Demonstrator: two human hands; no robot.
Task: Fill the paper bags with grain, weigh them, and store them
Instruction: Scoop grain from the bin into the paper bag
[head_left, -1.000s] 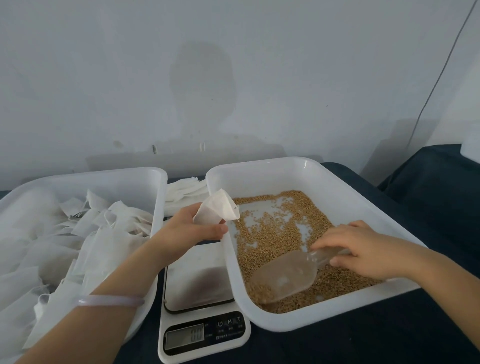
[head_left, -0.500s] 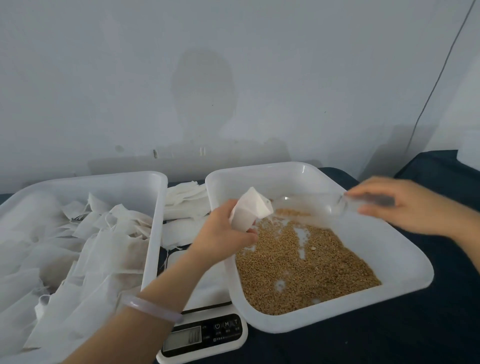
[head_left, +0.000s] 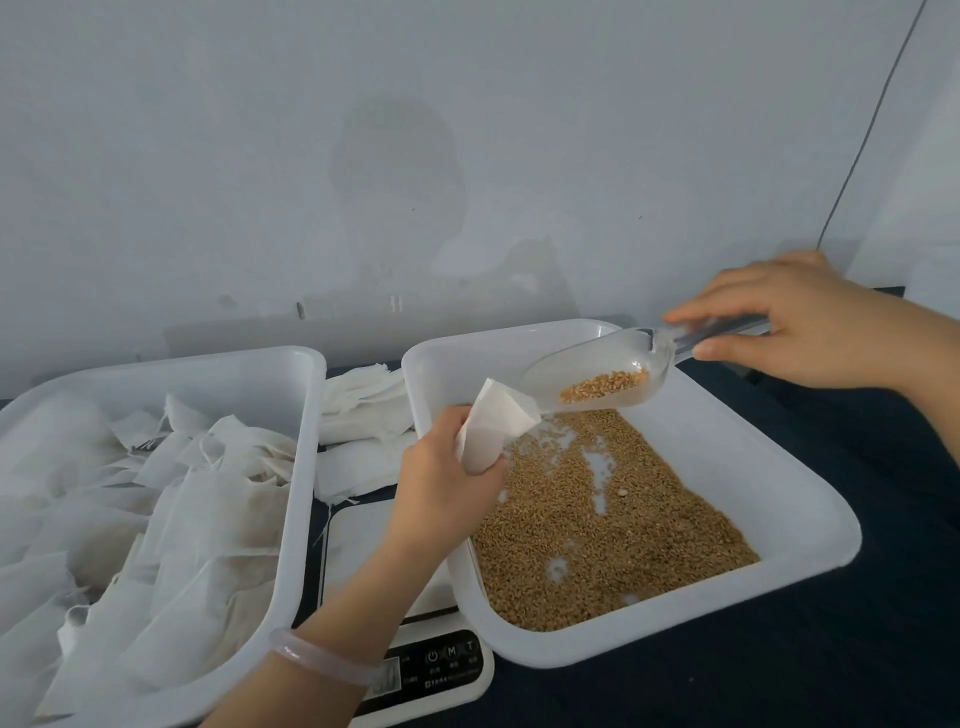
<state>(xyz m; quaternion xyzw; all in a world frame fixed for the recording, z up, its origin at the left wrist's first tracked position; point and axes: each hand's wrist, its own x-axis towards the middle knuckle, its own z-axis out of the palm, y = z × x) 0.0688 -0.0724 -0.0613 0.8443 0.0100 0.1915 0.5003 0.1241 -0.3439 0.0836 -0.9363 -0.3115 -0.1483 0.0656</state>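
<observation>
My left hand (head_left: 441, 483) grips a small white paper bag (head_left: 493, 423) with its mouth open, held over the left side of the grain tray (head_left: 779, 467). My right hand (head_left: 800, 325) holds the handle of a clear plastic scoop (head_left: 597, 369) that carries a little brown grain. The scoop's tip touches the bag's mouth. Brown grain (head_left: 597, 525) covers most of the tray's floor. A white kitchen scale (head_left: 441, 660) stands between the two trays, partly under my left arm.
A second white tray (head_left: 296, 467) on the left holds several white paper bags. A stack of flat empty bags (head_left: 363, 410) lies behind the scale. A dark cloth (head_left: 831, 649) covers the table. A white wall stands close behind.
My right hand lifted the scoop out of the grain and brought it up to the bag's mouth. My left hand moved the bag right, over the grain tray.
</observation>
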